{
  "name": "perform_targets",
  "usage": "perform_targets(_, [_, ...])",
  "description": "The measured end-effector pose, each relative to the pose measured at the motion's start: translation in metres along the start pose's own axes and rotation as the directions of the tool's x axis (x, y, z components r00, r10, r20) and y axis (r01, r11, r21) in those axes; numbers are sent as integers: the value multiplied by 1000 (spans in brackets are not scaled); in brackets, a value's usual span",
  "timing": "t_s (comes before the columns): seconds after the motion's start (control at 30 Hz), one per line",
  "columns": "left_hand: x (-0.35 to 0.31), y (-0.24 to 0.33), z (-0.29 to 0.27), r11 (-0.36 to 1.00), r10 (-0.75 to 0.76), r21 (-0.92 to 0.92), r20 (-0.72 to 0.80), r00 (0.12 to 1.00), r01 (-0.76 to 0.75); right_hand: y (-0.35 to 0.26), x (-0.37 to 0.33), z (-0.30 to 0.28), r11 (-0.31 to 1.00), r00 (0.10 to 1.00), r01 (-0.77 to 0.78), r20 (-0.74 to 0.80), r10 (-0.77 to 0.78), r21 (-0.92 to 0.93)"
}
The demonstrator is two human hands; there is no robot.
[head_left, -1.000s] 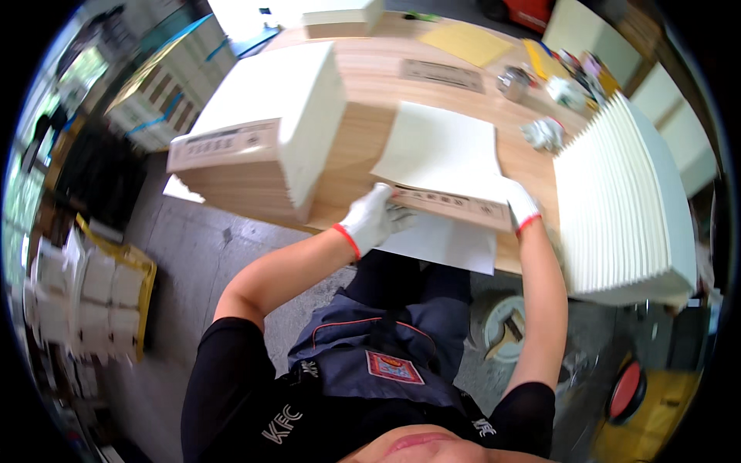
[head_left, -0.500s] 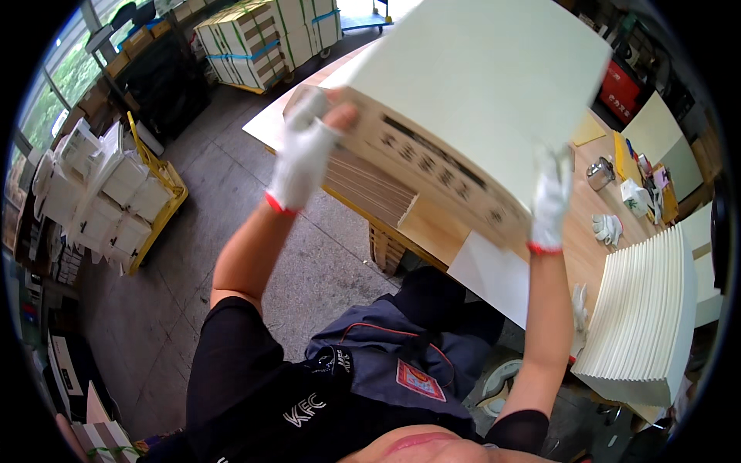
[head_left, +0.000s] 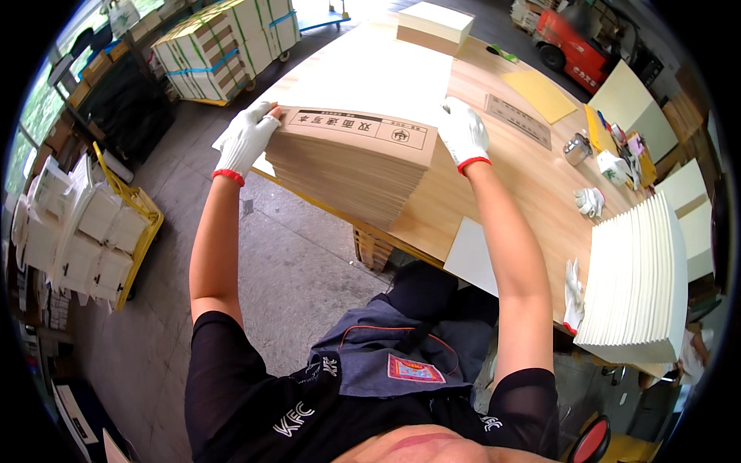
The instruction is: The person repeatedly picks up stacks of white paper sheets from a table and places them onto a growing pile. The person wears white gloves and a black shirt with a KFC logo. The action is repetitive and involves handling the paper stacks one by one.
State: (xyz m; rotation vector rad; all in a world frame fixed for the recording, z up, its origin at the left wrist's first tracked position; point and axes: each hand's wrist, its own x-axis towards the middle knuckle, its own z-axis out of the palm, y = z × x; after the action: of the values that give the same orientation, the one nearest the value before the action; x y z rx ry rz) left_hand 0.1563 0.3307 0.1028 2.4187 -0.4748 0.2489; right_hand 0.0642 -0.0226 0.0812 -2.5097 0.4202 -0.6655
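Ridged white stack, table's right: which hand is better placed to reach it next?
Probably the right hand, at the right edge of the brown-edged pile: it is nearer the ridged stack. The left hand is at the left corner.

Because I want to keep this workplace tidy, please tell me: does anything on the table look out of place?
Slightly, yes: a loose white glove lies near the edge of the table, beside the white right-hand stack, apart from another loose glove. I see no spill.
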Motion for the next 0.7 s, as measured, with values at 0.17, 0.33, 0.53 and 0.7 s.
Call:
perform_targets(0.17, [13,-15,7,996,67,-49,-75,995,-71,6,3,-7,997,997,-9,74,3,82])
perform_targets(0.33, [31,-33,24,740,648,187,-454,612,-646,30,-40,-35,917,996,83,-16,-83,390])
perform_targets(0.53, [-58,179,86,513,769,-54,-414,487,-857,72,-167,-125,812,974,-132,227,0,568])
perform_targets(0.7, [-147,377,155,50,967,-269,-229,114,-962,101,-257,-188,867,941,-304,269,207,394])
